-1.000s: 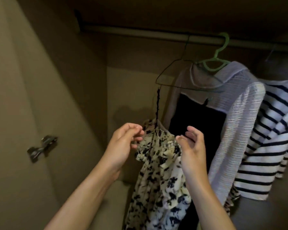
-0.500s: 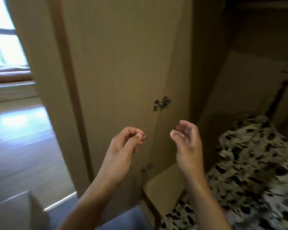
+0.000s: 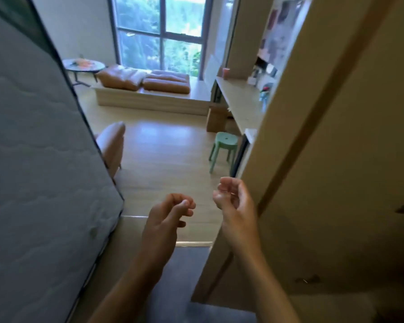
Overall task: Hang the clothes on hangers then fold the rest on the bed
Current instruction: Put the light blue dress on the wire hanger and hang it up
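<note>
My left hand [image 3: 166,220] and my right hand [image 3: 233,203] are raised side by side in front of me, fingers loosely curled, and both hold nothing. The grey quilted bed [image 3: 37,159] fills the left of the view, close to my left arm. The open wardrobe door [image 3: 336,136] stands right beside my right hand. No clothes or hangers are in view.
Ahead lies a wooden floor [image 3: 168,155] with a green stool [image 3: 224,148], a cardboard box [image 3: 216,118] and a long desk [image 3: 240,101] on the right. An orange chair [image 3: 112,145] stands by the bed. A cushioned window bench [image 3: 149,89] and a round table [image 3: 84,65] are at the far end.
My view has swung left from the wardrobe's inside, past its door, out to the room and bed. Both hands have let go of the floral garment and stay raised, holding nothing.
</note>
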